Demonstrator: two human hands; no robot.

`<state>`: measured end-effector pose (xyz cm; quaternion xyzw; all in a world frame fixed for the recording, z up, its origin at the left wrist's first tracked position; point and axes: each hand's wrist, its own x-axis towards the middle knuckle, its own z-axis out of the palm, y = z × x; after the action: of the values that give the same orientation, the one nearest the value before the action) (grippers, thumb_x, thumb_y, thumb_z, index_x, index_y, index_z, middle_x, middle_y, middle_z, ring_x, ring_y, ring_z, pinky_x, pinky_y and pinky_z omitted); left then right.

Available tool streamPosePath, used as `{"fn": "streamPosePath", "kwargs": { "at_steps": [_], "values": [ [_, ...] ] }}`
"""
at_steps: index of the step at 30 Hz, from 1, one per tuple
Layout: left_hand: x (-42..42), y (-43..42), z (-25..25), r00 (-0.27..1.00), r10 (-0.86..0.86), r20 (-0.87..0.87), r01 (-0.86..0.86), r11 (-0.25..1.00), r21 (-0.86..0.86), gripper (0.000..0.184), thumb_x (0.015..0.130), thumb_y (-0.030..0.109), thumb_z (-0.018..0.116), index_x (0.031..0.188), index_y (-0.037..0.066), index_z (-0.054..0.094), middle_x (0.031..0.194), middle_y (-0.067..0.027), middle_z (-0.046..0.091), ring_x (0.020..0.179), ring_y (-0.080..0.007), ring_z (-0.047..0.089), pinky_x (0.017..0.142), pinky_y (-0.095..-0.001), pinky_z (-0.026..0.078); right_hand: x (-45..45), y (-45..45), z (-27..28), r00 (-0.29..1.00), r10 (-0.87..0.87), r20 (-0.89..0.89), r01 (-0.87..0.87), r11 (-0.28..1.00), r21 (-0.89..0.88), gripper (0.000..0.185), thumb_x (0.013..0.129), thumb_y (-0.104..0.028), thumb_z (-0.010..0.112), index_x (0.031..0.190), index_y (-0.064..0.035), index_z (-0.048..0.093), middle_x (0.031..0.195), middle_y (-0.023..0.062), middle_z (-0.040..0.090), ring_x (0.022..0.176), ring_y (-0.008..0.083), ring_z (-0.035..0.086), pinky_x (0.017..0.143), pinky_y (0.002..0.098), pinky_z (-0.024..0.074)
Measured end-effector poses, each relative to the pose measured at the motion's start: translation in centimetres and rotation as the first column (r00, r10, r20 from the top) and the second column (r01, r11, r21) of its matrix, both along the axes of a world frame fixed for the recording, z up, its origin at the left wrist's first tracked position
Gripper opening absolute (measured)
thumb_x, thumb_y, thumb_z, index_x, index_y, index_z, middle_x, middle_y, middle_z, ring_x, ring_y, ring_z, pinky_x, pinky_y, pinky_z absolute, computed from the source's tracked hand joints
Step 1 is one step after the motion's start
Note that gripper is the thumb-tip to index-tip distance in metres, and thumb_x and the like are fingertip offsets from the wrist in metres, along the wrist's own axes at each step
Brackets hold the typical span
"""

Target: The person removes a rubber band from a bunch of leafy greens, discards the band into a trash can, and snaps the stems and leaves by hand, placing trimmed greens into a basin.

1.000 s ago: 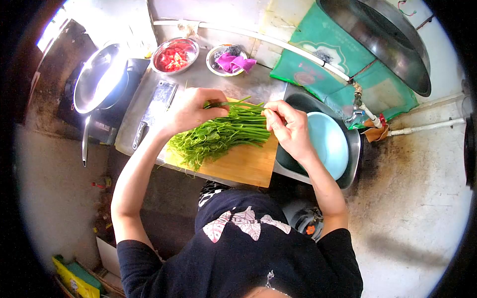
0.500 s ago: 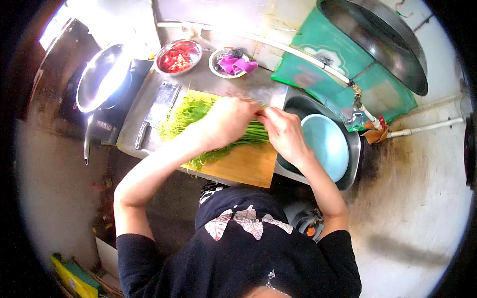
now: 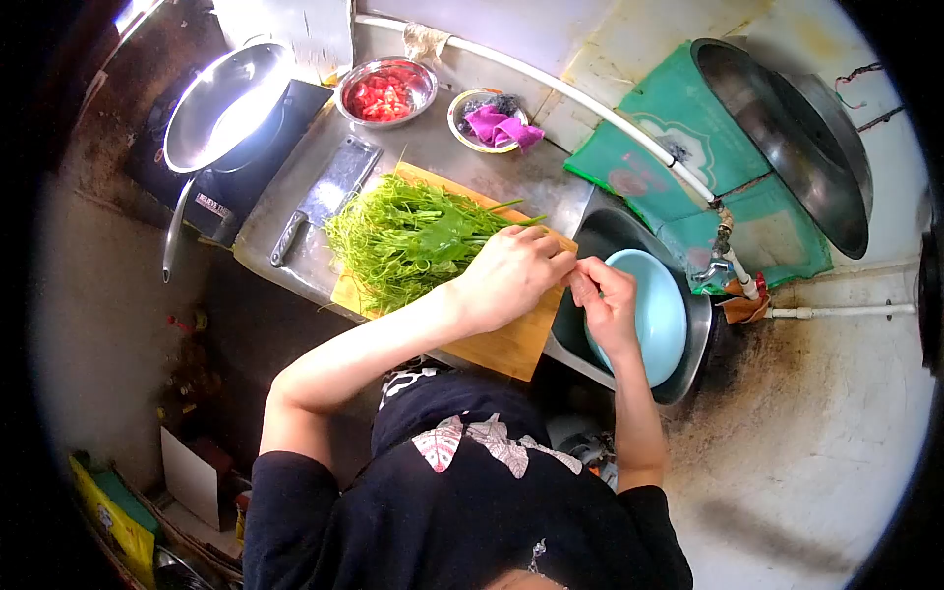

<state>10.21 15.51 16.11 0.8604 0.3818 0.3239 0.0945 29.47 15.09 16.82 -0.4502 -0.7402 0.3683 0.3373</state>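
A thick bunch of leafy greens with thin stems lies across a wooden cutting board. My left hand is over the board's right end, at the stem ends, with its fingers closed. Just right of it, by the sink's edge, my right hand is closed in a pinch. The fingertips of both hands meet; whatever is between them is too small or hidden to make out. A cleaver rests on the metal counter left of the greens.
Behind the board stand a metal bowl of cut red pieces and a bowl with a purple cloth. A light-blue basin sits in the sink under a tap. At left, a pan stands on a cooktop.
Both hands have shifted right, from above the greens to the board's right end near the sink, uncovering more of the bunch. The camera view has turned slightly.
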Motion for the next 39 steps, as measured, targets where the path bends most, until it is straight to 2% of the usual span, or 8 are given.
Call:
{"fn": "streamPosePath", "kwargs": {
  "at_steps": [13, 16, 21, 28, 31, 33, 35, 39],
  "values": [
    [-2.6, -2.5, 2.3, 0.993, -0.072, 0.095, 0.097, 0.952, -0.289, 0.010, 0.082, 0.006, 0.059, 0.091, 0.004, 0.057, 0.080, -0.0139, 0.061, 0.081, -0.0346, 0.062, 0.068, -0.0438, 0.049, -2.9, -2.8, -5.3, 0.373, -0.204, -0.905, -0.476, 0.796, -0.375, 0.012, 0.093, -0.013, 0.059, 0.093, -0.0018, 0.063, 0.072, 0.0041, 0.059, 0.054, 0.0073, 0.044, 0.048, 0.0190, 0.0288],
    [-3.7, -3.6, 1.9, 0.998, 0.062, -0.009, -0.059, 0.897, -0.437, 0.007, 0.086, 0.009, 0.059, 0.090, 0.003, 0.057, 0.081, -0.0156, 0.060, 0.080, -0.0363, 0.062, 0.068, -0.0435, 0.048, -1.9, -2.6, -3.4, 0.852, 0.017, -0.524, -0.326, 0.800, -0.503, 0.017, 0.095, -0.012, 0.051, 0.094, 0.0005, 0.063, 0.072, 0.0027, 0.061, 0.061, 0.0062, 0.051, 0.053, 0.0214, 0.0371],
    [-3.9, -4.9, -0.2, 0.994, 0.047, -0.101, -0.089, 0.883, -0.461, 0.007, 0.085, 0.007, 0.060, 0.087, 0.002, 0.056, 0.078, -0.0148, 0.060, 0.078, -0.0356, 0.062, 0.067, -0.0432, 0.049, -1.6, -2.8, -3.2, 0.931, 0.125, -0.344, -0.308, 0.773, -0.554, 0.017, 0.095, -0.012, 0.053, 0.098, 0.0022, 0.062, 0.079, 0.0054, 0.064, 0.064, 0.0117, 0.057, 0.060, 0.0264, 0.0462],
    [-3.0, -4.4, -0.1, 0.988, -0.079, -0.130, -0.001, 0.851, -0.524, 0.005, 0.085, 0.007, 0.059, 0.088, 0.002, 0.059, 0.076, -0.0141, 0.062, 0.075, -0.0350, 0.063, 0.064, -0.0425, 0.050, -1.8, -3.4, -3.8, 0.956, 0.252, 0.152, -0.264, 0.963, 0.059, 0.011, 0.091, -0.010, 0.058, 0.087, 0.0000, 0.059, 0.074, 0.0133, 0.062, 0.065, 0.0259, 0.062, 0.061, 0.0352, 0.0473],
    [-3.8, -4.0, -0.3, 0.979, -0.203, 0.034, 0.180, 0.765, -0.619, 0.008, 0.086, 0.007, 0.060, 0.091, 0.001, 0.061, 0.077, -0.0159, 0.063, 0.075, -0.0356, 0.064, 0.065, -0.0399, 0.051, -0.3, -3.1, -3.7, 0.921, 0.385, -0.063, -0.387, 0.922, -0.010, 0.017, 0.089, -0.012, 0.061, 0.077, 0.0001, 0.057, 0.062, 0.0123, 0.058, 0.054, 0.0259, 0.057, 0.052, 0.0375, 0.0425],
    [-4.3, -4.1, -0.9, 0.984, -0.092, 0.151, 0.170, 0.722, -0.671, 0.010, 0.087, 0.006, 0.060, 0.094, 0.000, 0.063, 0.082, -0.0173, 0.065, 0.077, -0.0346, 0.065, 0.067, -0.0369, 0.051, 1.3, -3.4, -4.1, 0.543, 0.148, -0.827, -0.688, 0.643, -0.337, 0.024, 0.088, -0.018, 0.063, 0.071, -0.0019, 0.056, 0.053, 0.0100, 0.054, 0.044, 0.0220, 0.049, 0.043, 0.0359, 0.0343],
    [-4.7, -4.0, -1.0, 0.990, -0.031, 0.135, 0.123, 0.646, -0.753, 0.008, 0.088, 0.004, 0.060, 0.094, 0.000, 0.063, 0.081, -0.0148, 0.066, 0.073, -0.0279, 0.066, 0.067, -0.0339, 0.051, 1.7, -2.7, -5.7, 0.150, -0.053, -0.987, -0.655, 0.743, -0.139, 0.030, 0.095, -0.025, 0.055, 0.075, -0.0030, 0.056, 0.048, 0.0053, 0.047, 0.040, 0.0152, 0.041, 0.039, 0.0315, 0.0320],
    [-4.3, -5.0, 1.3, 0.975, 0.160, 0.156, 0.018, 0.640, -0.768, 0.016, 0.085, 0.013, 0.066, 0.096, 0.003, 0.062, 0.071, -0.0141, 0.063, 0.063, -0.0309, 0.063, 0.059, -0.0357, 0.048, 3.4, 1.9, -8.0, 0.696, -0.340, -0.632, -0.188, 0.763, -0.618, 0.022, 0.097, -0.015, 0.048, 0.098, -0.0013, 0.064, 0.068, 0.0021, 0.054, 0.055, 0.0098, 0.048, 0.053, 0.0249, 0.0401]
  ]
}}
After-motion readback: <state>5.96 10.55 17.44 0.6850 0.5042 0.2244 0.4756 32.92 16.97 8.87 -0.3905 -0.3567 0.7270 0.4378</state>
